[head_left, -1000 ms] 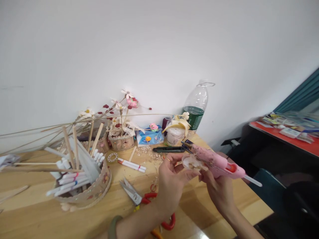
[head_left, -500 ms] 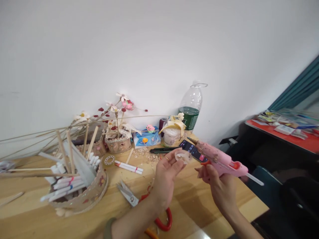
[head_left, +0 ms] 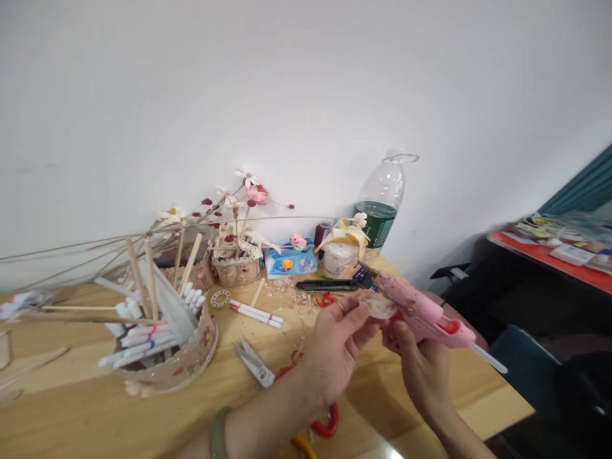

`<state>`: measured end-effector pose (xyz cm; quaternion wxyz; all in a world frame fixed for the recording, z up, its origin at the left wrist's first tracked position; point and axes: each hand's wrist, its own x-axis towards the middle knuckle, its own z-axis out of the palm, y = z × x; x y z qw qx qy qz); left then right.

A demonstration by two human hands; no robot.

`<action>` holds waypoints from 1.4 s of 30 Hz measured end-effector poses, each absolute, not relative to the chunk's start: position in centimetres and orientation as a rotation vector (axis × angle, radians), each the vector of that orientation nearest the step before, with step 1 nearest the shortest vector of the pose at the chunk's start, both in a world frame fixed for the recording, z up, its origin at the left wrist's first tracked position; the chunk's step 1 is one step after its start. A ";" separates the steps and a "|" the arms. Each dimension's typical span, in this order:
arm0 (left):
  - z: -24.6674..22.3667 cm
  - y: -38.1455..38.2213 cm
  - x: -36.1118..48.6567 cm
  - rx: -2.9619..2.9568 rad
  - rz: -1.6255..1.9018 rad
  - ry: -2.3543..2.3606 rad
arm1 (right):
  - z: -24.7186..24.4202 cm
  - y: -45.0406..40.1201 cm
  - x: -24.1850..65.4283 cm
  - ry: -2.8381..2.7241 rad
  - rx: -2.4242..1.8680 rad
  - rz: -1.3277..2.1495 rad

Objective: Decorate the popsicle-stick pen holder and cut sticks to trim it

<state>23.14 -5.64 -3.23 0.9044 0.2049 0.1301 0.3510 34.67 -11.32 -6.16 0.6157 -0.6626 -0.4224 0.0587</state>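
My right hand (head_left: 423, 366) is wrapped round the grip of a pink hot glue gun (head_left: 411, 296), whose nozzle points up and left. A clear glue stick (head_left: 488, 358) pokes out of its back end. Between the fingers of my left hand (head_left: 335, 344) is a small, round, whitish translucent piece (head_left: 381, 306), held close beside the front of the gun. Whether the piece touches the gun, I cannot tell. Beneath my left forearm lie scissors (head_left: 255, 363) with red handles, blades apart and partly hidden.
A basket (head_left: 172, 376) of markers and sticks stands at the left. Along the wall are a flower basket (head_left: 236, 271), blue tissue pack (head_left: 291, 262), banana peel (head_left: 344, 239) on a white pot, and large bottle (head_left: 380, 204). A utility knife (head_left: 329, 285) and phone (head_left: 366, 277) lie in front.
My left hand has moved right, bringing the translucent piece up to the glue gun. The view has shifted slightly left, and the phone is now mostly hidden.
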 end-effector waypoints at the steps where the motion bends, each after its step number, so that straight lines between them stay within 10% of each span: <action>1: -3.2 -5.6 23.1 0.417 0.721 0.269 | -6.3 -11.3 34.7 -0.974 -1.538 0.127; 42: -2.3 -4.5 22.9 0.492 0.827 0.357 | -6.0 -11.4 34.8 -1.362 -1.496 -0.033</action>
